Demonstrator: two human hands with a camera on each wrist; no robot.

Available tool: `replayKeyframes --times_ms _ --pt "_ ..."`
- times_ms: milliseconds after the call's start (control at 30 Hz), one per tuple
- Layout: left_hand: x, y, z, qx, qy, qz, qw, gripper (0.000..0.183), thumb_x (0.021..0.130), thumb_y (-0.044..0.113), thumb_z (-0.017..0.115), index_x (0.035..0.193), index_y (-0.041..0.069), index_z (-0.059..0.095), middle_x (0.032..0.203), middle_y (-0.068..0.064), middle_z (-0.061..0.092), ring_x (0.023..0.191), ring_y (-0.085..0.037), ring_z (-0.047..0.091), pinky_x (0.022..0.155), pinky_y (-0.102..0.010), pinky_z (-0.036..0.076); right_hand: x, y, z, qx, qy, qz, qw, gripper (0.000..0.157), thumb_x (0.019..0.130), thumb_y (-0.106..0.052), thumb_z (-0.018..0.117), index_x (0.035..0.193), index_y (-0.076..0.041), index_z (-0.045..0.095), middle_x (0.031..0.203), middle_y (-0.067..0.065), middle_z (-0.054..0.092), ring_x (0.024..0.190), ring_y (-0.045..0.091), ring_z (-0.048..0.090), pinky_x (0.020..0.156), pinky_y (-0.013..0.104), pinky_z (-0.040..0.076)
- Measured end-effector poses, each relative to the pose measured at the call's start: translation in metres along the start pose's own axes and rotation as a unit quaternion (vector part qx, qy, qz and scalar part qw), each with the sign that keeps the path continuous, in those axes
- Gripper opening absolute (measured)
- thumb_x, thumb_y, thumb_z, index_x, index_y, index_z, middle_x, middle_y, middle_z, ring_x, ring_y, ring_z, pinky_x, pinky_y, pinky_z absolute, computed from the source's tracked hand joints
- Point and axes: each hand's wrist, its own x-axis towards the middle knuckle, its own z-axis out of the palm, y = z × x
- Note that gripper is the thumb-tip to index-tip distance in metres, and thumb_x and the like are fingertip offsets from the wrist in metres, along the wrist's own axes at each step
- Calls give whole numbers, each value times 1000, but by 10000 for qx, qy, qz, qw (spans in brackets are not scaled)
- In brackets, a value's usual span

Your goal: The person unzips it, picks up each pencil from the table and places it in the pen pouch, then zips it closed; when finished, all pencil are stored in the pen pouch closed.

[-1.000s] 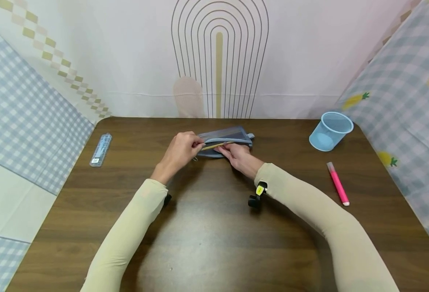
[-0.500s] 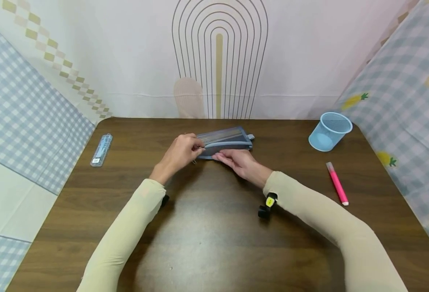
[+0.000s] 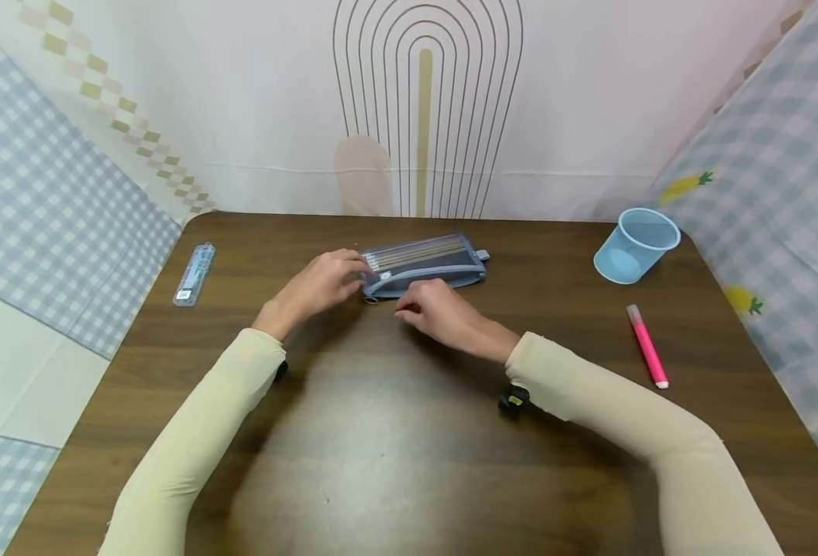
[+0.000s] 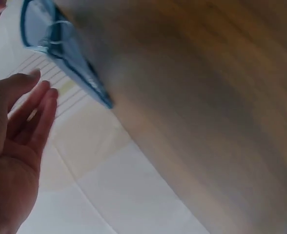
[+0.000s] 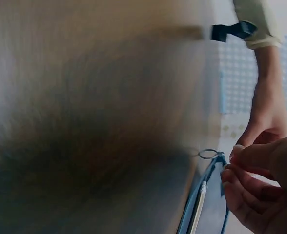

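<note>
A blue-grey mesh zip pouch lies at the back middle of the table, with several slim pencil-like sticks showing through its mesh. Its zip side faces front, and a small ring hangs off the left end. My left hand is beside that end, fingers loosely bent; in the left wrist view the hand is apart from the pouch. Just in front of the pouch hovers my right hand. The right wrist view has its loosely bent fingers near the ring, apparently holding nothing.
A light-blue mesh pen cup stands at the back right. Nearer me lies a pink marker. A slim clear-blue case lies at the far left. Patterned cloth hangs behind the table's back edge.
The yellow stick seen at the pouch's opening has gone inside. Both hands have since let go of the pouch: the left moved off leftward, the right drew slightly back toward me.
</note>
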Motion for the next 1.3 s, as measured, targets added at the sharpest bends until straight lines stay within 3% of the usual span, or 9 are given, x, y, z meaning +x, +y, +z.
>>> replayKeyframes --times_ms 133,367,600,833,1100,1300 --pt "-5 -10 1 155 -94 400 9990 24 90 3 73 114 1 74 122 -15 69 120 -31 63 102 -44 53 14 -1 9 -69 -257 36 9996 14 95 -11 69 102 -4 79 97 6 76 90 16 70 79 31 58" --pt "-2 -20 6 347 -319 797 9957 23 91 6 73 113 2 73 120 -13 68 113 -25 65 98 -40 54 36 -1 27 -314 -136 562 9978 13 96 -14 68 99 -8 80 98 5 77 93 18 71 82 34 58" --pt "4 -23 9 556 -47 1397 9886 19 90 6 74 109 1 74 115 -12 70 110 -24 66 95 -40 56 43 2 33 -401 129 1042 9937 14 95 -20 71 92 -12 82 89 2 79 84 16 73 77 34 58" --pt "4 -25 15 701 -117 1659 9836 11 92 6 73 102 2 76 109 -9 72 105 -22 67 90 -37 57 45 5 42 -117 276 1130 9931 14 94 -15 70 89 -12 82 85 1 78 79 14 72 76 32 58" --pt "-1 -20 8 765 707 1665 9805 17 88 7 76 104 2 78 106 -10 75 103 -22 70 93 -38 58 34 -5 31 -487 975 1001 9890 9 93 -14 67 87 -11 73 80 0 67 69 12 62 62 29 52" --pt "-8 -12 4 671 1342 1714 9737 20 83 3 80 102 -2 78 101 -12 76 96 -23 72 86 -37 60 28 -11 14 -643 1264 563 9883 10 95 -12 66 91 -6 73 85 4 69 71 15 64 64 30 54"
